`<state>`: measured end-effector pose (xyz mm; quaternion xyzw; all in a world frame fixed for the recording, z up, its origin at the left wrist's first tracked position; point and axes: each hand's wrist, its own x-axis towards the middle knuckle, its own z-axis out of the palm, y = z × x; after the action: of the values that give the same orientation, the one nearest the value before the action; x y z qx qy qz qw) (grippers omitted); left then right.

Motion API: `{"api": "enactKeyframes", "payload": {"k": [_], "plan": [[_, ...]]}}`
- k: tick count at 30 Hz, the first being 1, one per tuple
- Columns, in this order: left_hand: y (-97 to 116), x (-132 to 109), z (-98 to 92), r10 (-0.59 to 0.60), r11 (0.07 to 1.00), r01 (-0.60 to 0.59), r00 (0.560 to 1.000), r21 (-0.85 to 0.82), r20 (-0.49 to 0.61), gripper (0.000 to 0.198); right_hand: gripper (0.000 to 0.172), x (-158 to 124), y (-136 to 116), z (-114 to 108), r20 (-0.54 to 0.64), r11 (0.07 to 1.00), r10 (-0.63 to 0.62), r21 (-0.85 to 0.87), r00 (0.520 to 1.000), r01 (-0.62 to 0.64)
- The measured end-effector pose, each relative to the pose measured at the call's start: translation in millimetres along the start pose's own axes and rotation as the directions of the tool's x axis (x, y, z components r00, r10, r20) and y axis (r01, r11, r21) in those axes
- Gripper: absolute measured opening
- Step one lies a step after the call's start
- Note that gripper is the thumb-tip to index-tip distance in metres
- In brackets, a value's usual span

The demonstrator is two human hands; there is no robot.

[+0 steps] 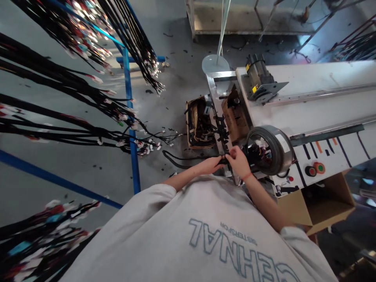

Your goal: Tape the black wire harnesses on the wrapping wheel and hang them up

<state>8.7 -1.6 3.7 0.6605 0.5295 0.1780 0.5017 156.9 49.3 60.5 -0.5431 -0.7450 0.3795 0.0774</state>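
Note:
Both my hands meet just in front of my chest, at the near end of a white workbench [317, 105]. My left hand [210, 165] is closed around a black wire bundle [176, 158] that trails off to the left over the floor. My right hand [238, 161] pinches the same bundle at its end, fingers pressed together. Right beside my right hand stands a large grey tape roll [272, 149] with coloured wires inside its core. A metal strip with black tape pieces [221, 131] runs away from my hands.
Blue rack poles [131, 117] at left carry many hanging black wire harnesses [73, 117] with white connectors. A cardboard box [201, 121] of black parts sits on the floor. Red and green buttons [315, 169] and a motor [258, 76] are on the bench. An open carton [323, 203] stands below.

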Motion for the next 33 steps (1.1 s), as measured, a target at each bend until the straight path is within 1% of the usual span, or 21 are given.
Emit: {"api": "enactKeyframes", "payload": {"k": [2,4,5,7,10,12,13,14,15,16,17,18,19,21,22,24,26,27,30,31,33], "plan": [[-8,1,-5.7,0.036,0.984,-0.022,0.997,-0.178,0.075,0.038,0.013,-37,18,4,-0.079,0.999,-0.037,0.022,0.996,0.039],[-10,5,-8.1,0.001,0.954,0.038,0.992,-0.297,0.13,0.051,0.013,-69,37,9,-0.072,0.999,-0.042,0.012,0.997,0.043],[-9,7,-7.9,-0.033,0.948,0.073,0.99,-0.309,0.134,0.056,0.012,-79,44,10,-0.053,0.998,-0.064,0.012,0.997,0.064],[-3,12,-5.4,-0.101,0.961,0.122,0.99,-0.25,0.095,0.056,0.012,-86,53,11,-0.049,0.99,-0.14,-0.013,0.989,0.139],[11,17,1.3,-0.18,0.982,0.179,0.984,-0.055,-0.011,0.045,0.018,-69,44,3,-0.146,0.951,-0.277,-0.181,0.95,0.25],[20,17,6.9,-0.23,0.969,0.237,0.969,0.07,-0.092,0.039,0.023,-49,29,-3,-0.162,0.91,-0.299,-0.344,0.94,0.23],[24,16,9.9,-0.247,0.956,0.264,0.96,0.13,-0.133,0.037,0.023,-37,20,-4,-0.133,0.888,-0.264,-0.42,0.955,0.187],[26,14,12.7,-0.254,0.942,0.282,0.953,0.183,-0.163,0.035,0.024,-24,12,-5,-0.084,0.867,-0.191,-0.481,0.978,0.128],[28,12,15.1,-0.256,0.929,0.291,0.951,0.226,-0.174,0.034,0.024,-11,5,-5,-0.027,0.852,-0.085,-0.521,0.996,0.058],[28,9,16.8,-0.249,0.923,0.287,0.954,0.255,-0.169,0.034,0.024,2,-1,-4,0.045,0.849,0.032,-0.528,0.999,-0.003],[27,5,17.5,-0.227,0.928,0.259,0.963,0.267,-0.146,0.035,0.022,16,-5,-3,0.123,0.859,0.131,-0.509,0.984,-0.051],[24,0,17.3,-0.188,0.941,0.212,0.976,0.263,-0.114,0.037,0.017,28,-7,-2,0.193,0.879,0.197,-0.469,0.961,-0.086],[19,-5,16.3,-0.142,0.957,0.157,0.987,0.245,-0.08,0.039,0.013,39,-8,-2,0.243,0.9,0.231,-0.422,0.942,-0.112],[6,-15,12.8,-0.061,0.977,0.064,0.998,0.204,-0.022,0.041,0.009,56,-8,-3,0.269,0.926,0.24,-0.351,0.933,-0.137],[-1,-20,11.2,-0.042,0.98,0.042,0.999,0.193,-0.006,0.04,0.007,61,-8,-4,0.261,0.931,0.236,-0.337,0.936,-0.141],[-13,-25,9.6,-0.055,0.98,0.054,0.998,0.193,-0.004,0.037,0.006,64,-11,-4,0.246,0.932,0.24,-0.329,0.939,-0.152],[-20,-26,10.2,-0.065,0.981,0.069,0.997,0.179,-0.032,0.037,0.008,53,-17,-3,0.229,0.935,0.233,-0.319,0.945,-0.153],[-21,-26,10.7,-0.06,0.985,0.068,0.997,0.157,-0.053,0.037,0.01,42,-19,-2,0.206,0.946,0.205,-0.294,0.957,-0.139],[-19,-26,11.5,-0.033,0.999,0.034,0.996,0.011,-0.079,0.037,0.01,-6,-13,1,0.09,0.989,0.083,-0.132,0.993,-0.071],[-17,-26,11.4,-0.017,0.999,0.014,0.997,-0.05,-0.069,0.037,0.012,-23,-6,3,0.056,0.995,0.081,-0.067,0.995,-0.077],[-13,-27,10.7,0.011,0.989,-0.015,0.999,-0.144,-0.032,0.038,0.016,-47,13,9,0.044,0.981,0.189,0.029,0.981,-0.19]]}}
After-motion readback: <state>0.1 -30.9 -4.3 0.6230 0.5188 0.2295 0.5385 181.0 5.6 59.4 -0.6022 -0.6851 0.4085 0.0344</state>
